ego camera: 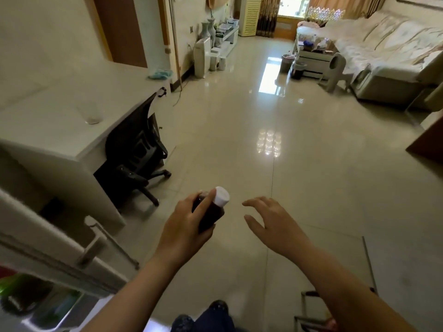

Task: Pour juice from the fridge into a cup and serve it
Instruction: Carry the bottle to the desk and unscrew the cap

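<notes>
The tiled floor opens wide ahead, bare and glossy down the middle of the room. On the left it is hemmed by a white desk, whose near corner juts out, and by a black office chair pushed under the desk's long edge with its wheeled base sticking out onto the tiles. On the right it is bounded by a pale sofa and a low coffee table. A white fridge door stands open at lower left, its handle facing the free floor.

The shelf inside the fridge door is blurred: green and dark shapes only, not identifiable. A clear cup stands on the desk close to the edge above the chair (faint against the white top, contents not discernible). A metal frame at lower right is cut off by the picture edge and partly hidden behind the right forearm.

The left hand grips a dark juice bottle around its body, with the white cap tilted up and away. The right hand is spread wide, fingers apart and holding nothing, just beside the bottle but not touching it. Both hands hover over the floor, well apart from the cup and the desk's near corner.
</notes>
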